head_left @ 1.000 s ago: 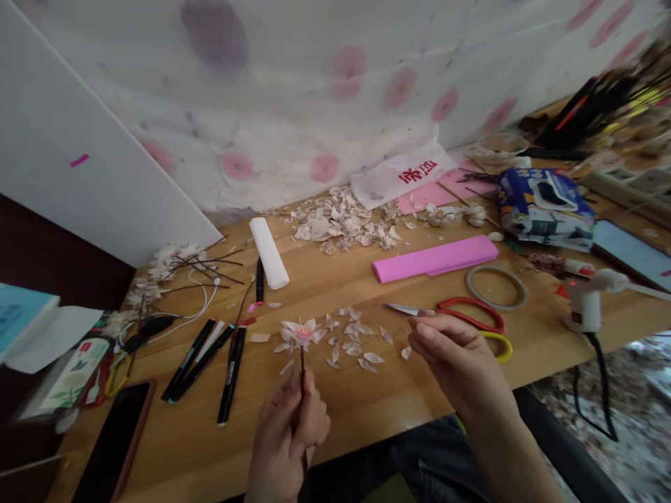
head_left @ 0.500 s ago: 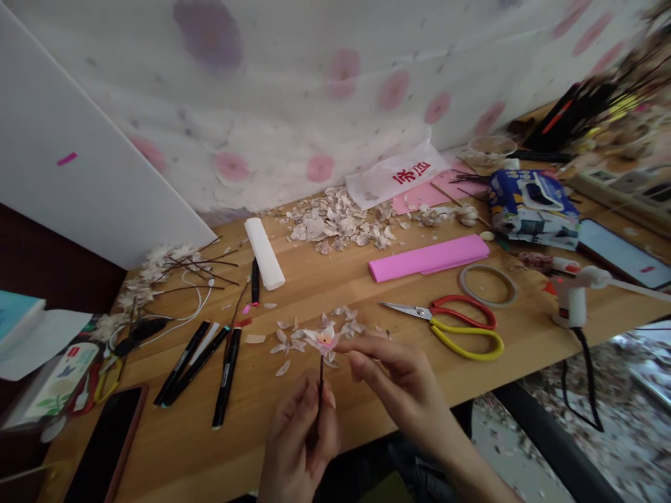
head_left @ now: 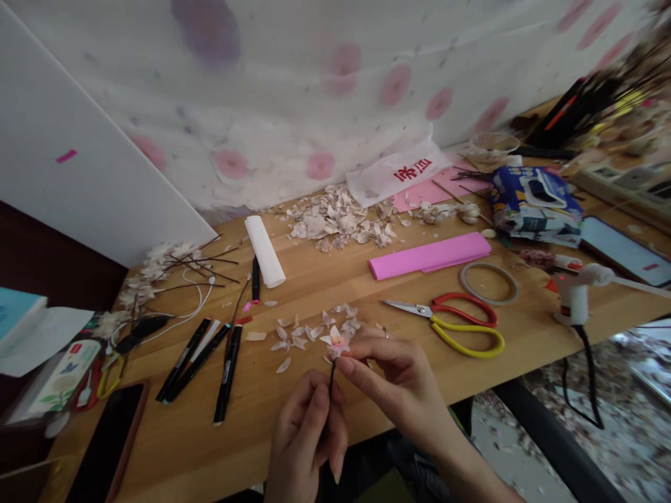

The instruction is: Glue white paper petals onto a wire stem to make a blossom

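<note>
A small handmade flower [head_left: 338,340] with whitish petals and a pink-orange centre stands on a thin dark stem [head_left: 332,377]. My left hand [head_left: 309,426] is closed around that stem below the bloom. At the base of the petals, the thumb and forefinger of my right hand [head_left: 401,381] pinch the flower. Loose pale petals [head_left: 298,335] lie on the table just behind and left of the bloom. Scissors [head_left: 445,321] with one red and one yellow handle rest to the right of my right hand.
A pink paper roll [head_left: 430,256], a tape ring [head_left: 488,283] and a glue gun [head_left: 572,297] lie on the right. Black markers [head_left: 228,374], a white paper roll [head_left: 265,251] and a phone [head_left: 107,443] are left. A petal heap [head_left: 338,220] sits at the back.
The flower has moved slightly right and tilted. My right thumb and forefinger have closed in on its base, and my left hand has shifted a little right with the stem.
</note>
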The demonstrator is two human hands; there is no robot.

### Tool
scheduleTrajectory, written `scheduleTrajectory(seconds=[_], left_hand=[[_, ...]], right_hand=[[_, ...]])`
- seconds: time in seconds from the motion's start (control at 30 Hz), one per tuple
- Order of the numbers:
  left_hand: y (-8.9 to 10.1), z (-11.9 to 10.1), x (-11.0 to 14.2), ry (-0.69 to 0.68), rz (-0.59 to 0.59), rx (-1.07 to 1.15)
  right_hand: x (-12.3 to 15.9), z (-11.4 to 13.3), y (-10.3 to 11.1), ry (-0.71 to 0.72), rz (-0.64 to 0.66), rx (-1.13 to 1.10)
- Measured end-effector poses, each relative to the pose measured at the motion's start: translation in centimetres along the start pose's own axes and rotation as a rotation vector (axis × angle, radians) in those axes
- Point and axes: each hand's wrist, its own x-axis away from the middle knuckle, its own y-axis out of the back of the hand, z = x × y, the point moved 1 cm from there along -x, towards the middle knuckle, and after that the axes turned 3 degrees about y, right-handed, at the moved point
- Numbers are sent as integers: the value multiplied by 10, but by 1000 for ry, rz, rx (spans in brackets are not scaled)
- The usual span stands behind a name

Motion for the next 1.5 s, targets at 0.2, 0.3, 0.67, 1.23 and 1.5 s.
scheduleTrajectory(seconds=[0.2, 0.3, 0.67, 1.23, 1.5], left_hand=[[2, 1, 0, 4, -17, -28], [2, 2, -1, -18, -21, -58], [1, 3, -2, -9, -62, -102], [5, -16, -9, -52, -324, -46], [-11, -19, -14, -78, -296, -46]], right_hand=[[0, -1, 1, -4, 11, 14], [1, -2, 1, 8, -14, 14], [-1, 2, 1, 82, -56, 123], [-9, -15, 34, 40, -171, 101], [-3, -11, 26, 137, -134, 101]])
